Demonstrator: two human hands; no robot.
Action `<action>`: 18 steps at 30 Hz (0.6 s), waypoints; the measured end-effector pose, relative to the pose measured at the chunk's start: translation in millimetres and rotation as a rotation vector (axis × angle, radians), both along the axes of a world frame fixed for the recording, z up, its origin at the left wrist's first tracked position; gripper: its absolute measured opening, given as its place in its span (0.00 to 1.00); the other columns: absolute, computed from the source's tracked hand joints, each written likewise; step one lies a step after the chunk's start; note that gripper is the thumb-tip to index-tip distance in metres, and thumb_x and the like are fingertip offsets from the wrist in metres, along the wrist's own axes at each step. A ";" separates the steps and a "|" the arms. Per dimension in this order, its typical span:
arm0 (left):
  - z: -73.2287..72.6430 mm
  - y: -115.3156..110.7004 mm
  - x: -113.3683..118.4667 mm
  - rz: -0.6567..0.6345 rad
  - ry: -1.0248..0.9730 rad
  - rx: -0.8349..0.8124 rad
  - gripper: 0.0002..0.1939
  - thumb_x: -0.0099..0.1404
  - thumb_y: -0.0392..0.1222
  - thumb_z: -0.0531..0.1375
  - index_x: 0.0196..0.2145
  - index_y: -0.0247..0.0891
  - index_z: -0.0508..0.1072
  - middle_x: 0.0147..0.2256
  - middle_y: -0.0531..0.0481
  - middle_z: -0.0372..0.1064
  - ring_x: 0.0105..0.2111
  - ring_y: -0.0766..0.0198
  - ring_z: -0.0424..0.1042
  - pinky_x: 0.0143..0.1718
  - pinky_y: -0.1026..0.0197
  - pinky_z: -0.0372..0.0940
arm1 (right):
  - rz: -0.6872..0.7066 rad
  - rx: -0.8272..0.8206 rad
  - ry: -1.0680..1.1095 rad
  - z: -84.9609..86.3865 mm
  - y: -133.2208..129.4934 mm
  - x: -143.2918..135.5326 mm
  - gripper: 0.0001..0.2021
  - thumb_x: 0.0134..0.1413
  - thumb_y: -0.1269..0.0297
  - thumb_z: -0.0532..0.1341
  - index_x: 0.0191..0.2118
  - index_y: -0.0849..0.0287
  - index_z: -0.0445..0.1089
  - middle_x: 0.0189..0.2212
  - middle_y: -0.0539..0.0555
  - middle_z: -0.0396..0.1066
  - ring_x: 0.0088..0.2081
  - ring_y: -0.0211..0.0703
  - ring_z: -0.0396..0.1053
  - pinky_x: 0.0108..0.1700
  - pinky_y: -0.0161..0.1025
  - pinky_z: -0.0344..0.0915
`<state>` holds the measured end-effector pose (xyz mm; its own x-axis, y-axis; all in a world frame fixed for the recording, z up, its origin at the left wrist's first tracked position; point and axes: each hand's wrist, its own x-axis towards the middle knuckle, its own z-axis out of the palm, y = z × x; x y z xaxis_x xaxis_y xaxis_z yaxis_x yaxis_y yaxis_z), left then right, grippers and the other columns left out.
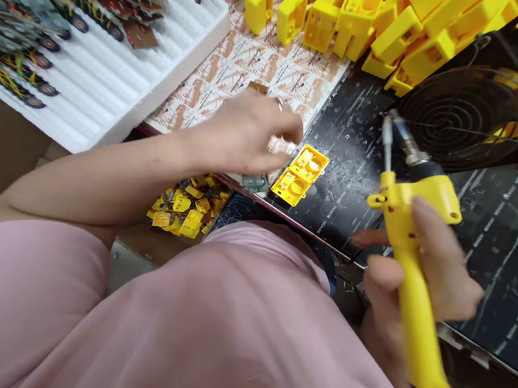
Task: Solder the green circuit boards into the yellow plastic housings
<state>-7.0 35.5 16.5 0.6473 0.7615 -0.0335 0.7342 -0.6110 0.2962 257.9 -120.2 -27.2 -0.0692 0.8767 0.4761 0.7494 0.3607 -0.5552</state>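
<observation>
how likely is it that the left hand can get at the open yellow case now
Likely yes: the left hand is close beside the open yellow case, and nothing seems to cover it.

My table [347, 188] has a black top printed with rows of small white lettering, scuffed and dotted with specks. A patterned brown-and-white sheet [241, 55] covers the part to my left. Near my edge, just beside the sheet, an open yellow case [299, 175] shows its two compartments. A green circuit board [254, 182] lies at the sheet's near edge. Yellow plastic housings [320, 25] crowd the far side, and a black fan [465, 114] stands before them at right.
</observation>
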 end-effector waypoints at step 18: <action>-3.8 -3.7 -71.4 0.000 0.131 -0.286 0.17 0.65 0.52 0.55 0.40 0.40 0.78 0.31 0.49 0.77 0.31 0.61 0.75 0.35 0.62 0.63 | 0.243 -0.130 -0.306 -31.3 76.4 -57.5 0.29 0.62 0.41 0.65 0.60 0.54 0.64 0.48 0.62 0.77 0.56 0.63 0.73 0.66 0.69 0.62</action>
